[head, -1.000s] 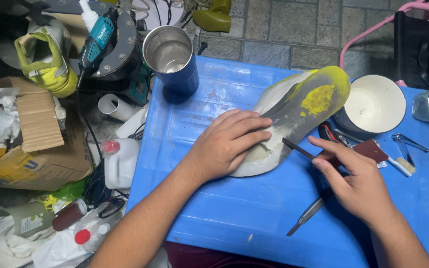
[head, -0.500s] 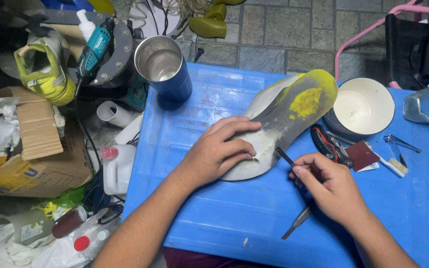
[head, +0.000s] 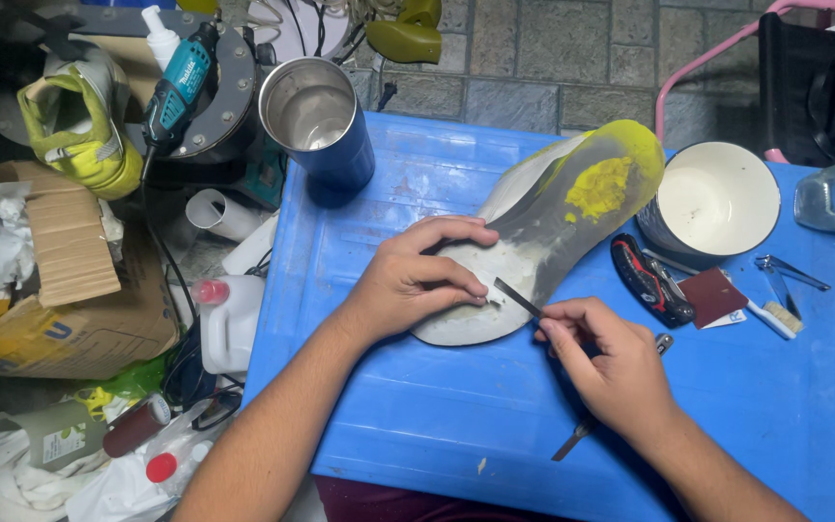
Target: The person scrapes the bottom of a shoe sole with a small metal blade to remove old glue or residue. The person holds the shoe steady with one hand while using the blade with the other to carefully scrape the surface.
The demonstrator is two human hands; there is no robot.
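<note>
Your shoe sole [head: 543, 227] lies mid-worktop [head: 417, 406], long axis pointing toward one o'clock. Your left hand [head: 413, 280] presses it flat, fingers together; your right hand [head: 611, 362] pinches a thin blade [head: 517, 297]. Steel cup [head: 313, 111] and white bowl [head: 717, 198] look empty.

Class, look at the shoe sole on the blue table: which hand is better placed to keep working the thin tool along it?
Probably the right hand: it already grips the thin tool, tip on the shoe sole. The left hand lies flat on the sole, pinning it.
</note>
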